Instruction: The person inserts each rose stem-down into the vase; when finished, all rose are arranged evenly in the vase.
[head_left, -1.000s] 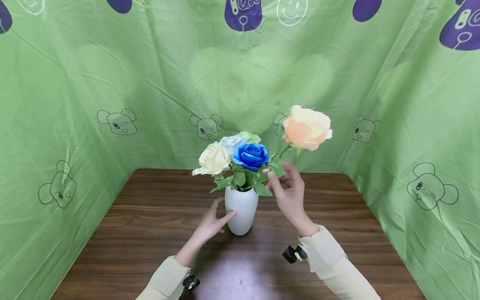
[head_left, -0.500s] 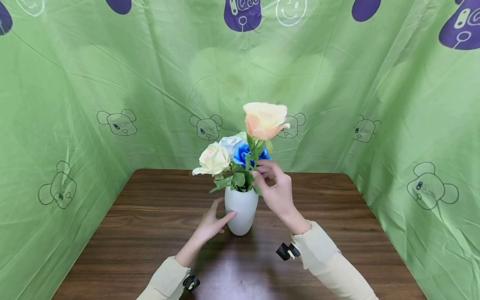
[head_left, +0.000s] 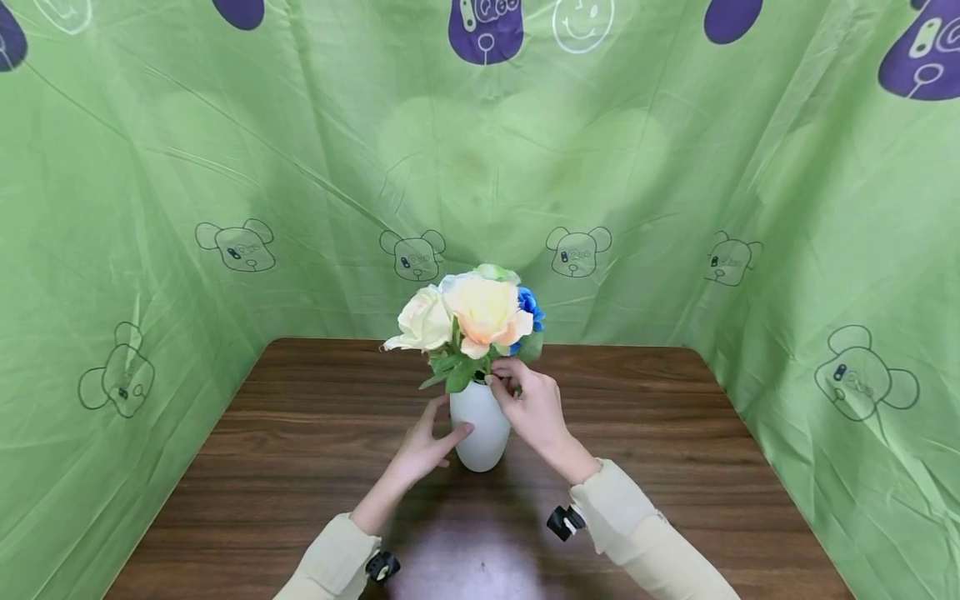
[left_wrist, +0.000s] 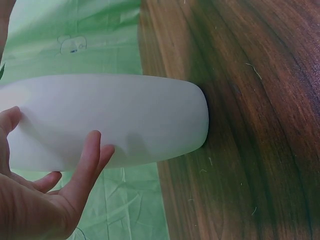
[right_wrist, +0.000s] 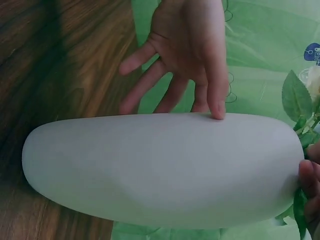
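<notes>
A white vase (head_left: 478,433) stands upright on the wooden table, holding several roses. My left hand (head_left: 417,450) holds its left side, thumb in front and fingers spread around towards the back; the left wrist view shows fingertips touching the smooth wall (left_wrist: 125,110). At the rim, my right hand (head_left: 534,406) pinches the stem of a peach rose (head_left: 487,312), whose bloom now sits above the vase mouth. A cream rose (head_left: 424,321) is to its left and a blue rose (head_left: 529,307) is partly hidden behind it. The stem's lower end is hidden.
The brown wooden table (head_left: 315,417) carries the vase near its middle. Green cloth (head_left: 300,150) with printed bear faces hangs around the back and both sides. Leaves (right_wrist: 297,95) stick out over the vase rim.
My right hand has brought the peach rose from the right, leftward over the vase and then down, so its bloom is lower and covers part of the blue rose. My left hand has stayed put.
</notes>
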